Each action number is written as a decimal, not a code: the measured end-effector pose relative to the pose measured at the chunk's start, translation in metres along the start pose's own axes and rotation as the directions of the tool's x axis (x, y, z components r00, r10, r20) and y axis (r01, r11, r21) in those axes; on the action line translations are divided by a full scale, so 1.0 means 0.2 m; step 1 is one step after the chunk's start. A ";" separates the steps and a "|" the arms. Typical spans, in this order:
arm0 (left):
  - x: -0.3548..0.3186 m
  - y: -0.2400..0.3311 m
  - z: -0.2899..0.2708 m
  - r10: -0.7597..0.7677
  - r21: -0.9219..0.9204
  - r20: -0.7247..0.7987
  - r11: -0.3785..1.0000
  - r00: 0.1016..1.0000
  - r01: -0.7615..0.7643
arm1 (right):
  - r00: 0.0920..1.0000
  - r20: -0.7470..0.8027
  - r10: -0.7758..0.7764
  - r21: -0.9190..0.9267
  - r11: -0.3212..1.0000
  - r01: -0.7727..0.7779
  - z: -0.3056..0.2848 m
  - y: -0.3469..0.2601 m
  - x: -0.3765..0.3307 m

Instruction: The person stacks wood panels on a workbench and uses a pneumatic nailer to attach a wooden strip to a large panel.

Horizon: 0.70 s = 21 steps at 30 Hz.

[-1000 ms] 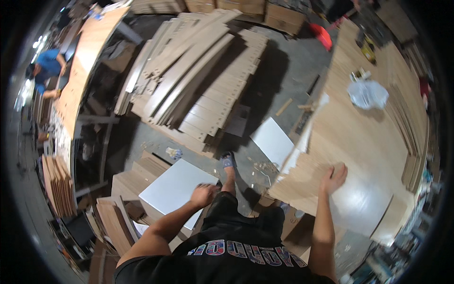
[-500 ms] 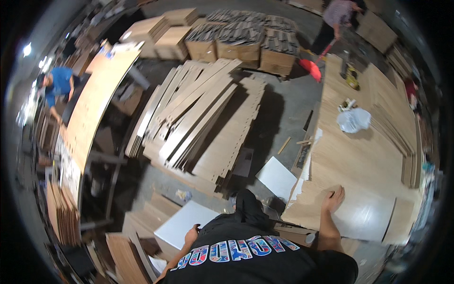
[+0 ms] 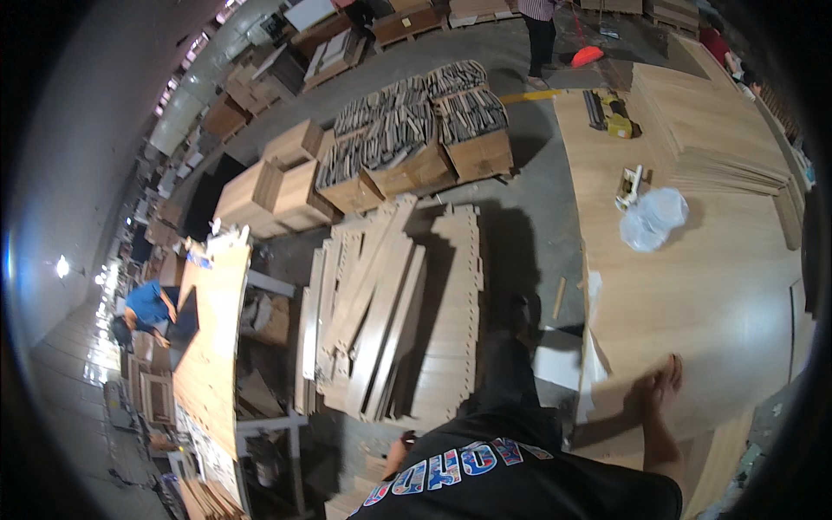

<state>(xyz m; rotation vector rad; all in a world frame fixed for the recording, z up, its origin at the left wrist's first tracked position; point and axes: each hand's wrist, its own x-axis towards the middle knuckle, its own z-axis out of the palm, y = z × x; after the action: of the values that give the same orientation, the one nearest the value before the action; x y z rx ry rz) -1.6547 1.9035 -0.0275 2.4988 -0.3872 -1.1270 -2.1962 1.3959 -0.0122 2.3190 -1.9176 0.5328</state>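
Observation:
My right hand (image 3: 666,380) hovers over the near part of a large pale wood panel (image 3: 702,303), fingers loosely apart, its shadow falling beside it. No object shows in that hand. Low by my left side, my left hand (image 3: 399,452) is partly covered by my black shirt. Its fingers look curled, with a small dark spot at them that I cannot identify. Farther along the panel lie a crumpled clear plastic bag (image 3: 654,218), a small white tool (image 3: 631,186) and a yellow-green and black power tool (image 3: 618,121).
Stacked boards (image 3: 715,130) cover the panel's far right. A pile of notched wooden boards (image 3: 381,312) lies ahead, with cartons of thin strips (image 3: 407,169) beyond. A person in blue (image 3: 147,305) works at the left bench (image 3: 217,347). Another person (image 3: 539,39) stands near a red dustpan (image 3: 587,56).
My view has swung, showing more of the far room. My right hand, earlier resting on the panel, is now lifted off it. The white board near my left hand has left view.

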 end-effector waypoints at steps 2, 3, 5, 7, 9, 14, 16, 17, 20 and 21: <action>0.26 0.24 -0.03 0.001 -0.104 0.082 0.995 0.997 0.007 | 0.944 0.261 0.202 -0.095 0.979 -0.183 -0.11 -0.06 0.00; 0.39 0.28 -0.04 0.025 -0.119 0.093 0.993 0.995 -0.014 | 0.943 0.279 0.183 -0.106 0.982 -0.159 -0.06 -0.04 -0.02; 0.61 0.38 -0.07 0.059 -0.028 0.121 0.998 0.991 -0.056 | 0.925 0.343 0.167 -0.171 0.979 -0.113 -0.07 -0.07 0.02; 0.88 0.79 -0.24 0.182 0.062 0.361 0.974 0.915 -0.219 | 0.976 0.199 0.091 -0.162 0.985 -0.059 -0.01 0.03 -0.04; 1.13 0.95 -0.48 0.223 0.138 0.541 0.928 0.811 -0.347 | 0.971 0.217 0.096 -0.074 0.994 -0.081 -0.04 -0.09 0.04; 1.74 2.05 -0.76 0.423 0.253 0.107 0.864 0.900 -0.436 | 0.948 0.219 0.229 -0.178 0.965 -0.192 -0.12 -0.25 0.11; 1.79 2.36 -0.80 0.483 0.130 0.274 0.838 0.831 -0.530 | 0.903 0.274 0.332 -0.209 0.937 -0.281 -0.12 -0.32 0.15; 1.84 2.50 -0.79 0.445 0.099 0.455 0.836 0.772 -0.540 | 0.873 0.278 0.400 -0.232 0.910 -0.343 -0.15 -0.38 0.20; 1.79 2.78 -0.65 0.288 -0.005 0.835 0.857 0.470 -0.516 | 0.642 0.422 0.640 -0.318 0.768 -0.556 -0.21 -0.56 0.36; 1.78 2.87 -0.60 0.265 -0.019 0.867 0.863 0.421 -0.504 | 0.548 0.468 0.693 -0.346 0.715 -0.608 -0.12 -0.49 0.33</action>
<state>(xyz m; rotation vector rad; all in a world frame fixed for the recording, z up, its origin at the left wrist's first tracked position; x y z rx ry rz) -1.3885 1.2772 0.0631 1.6134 -1.3789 -2.1199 -2.0959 1.3623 0.0464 1.6860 -3.0011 -0.3559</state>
